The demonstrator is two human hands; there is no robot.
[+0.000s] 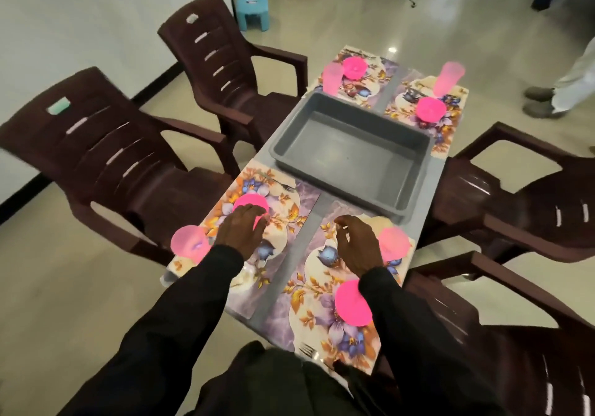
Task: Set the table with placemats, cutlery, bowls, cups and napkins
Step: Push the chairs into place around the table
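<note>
Four floral placemats lie on the table, each with a pink bowl and a pink cup. My left hand (241, 230) rests with straight fingers on the near edge of the pink bowl (249, 203) on the near-left placemat (289, 212); its cup (190, 243) stands at the left corner. My right hand (357, 245) hovers loosely curled and holds nothing over the near-right placemat (309, 286), between a pink cup (394, 243) and a pink bowl (352, 303). A fork (285, 186) lies on the near-left mat, and another fork (306, 349) lies near me.
An empty grey tray (347, 158) fills the table's middle. Behind it are a cup (331, 77) and bowl (354, 67), then a second cup (449, 75) and bowl (429, 109). Brown plastic chairs (106, 158) flank both sides. A person's legs (573, 84) stand at the far right.
</note>
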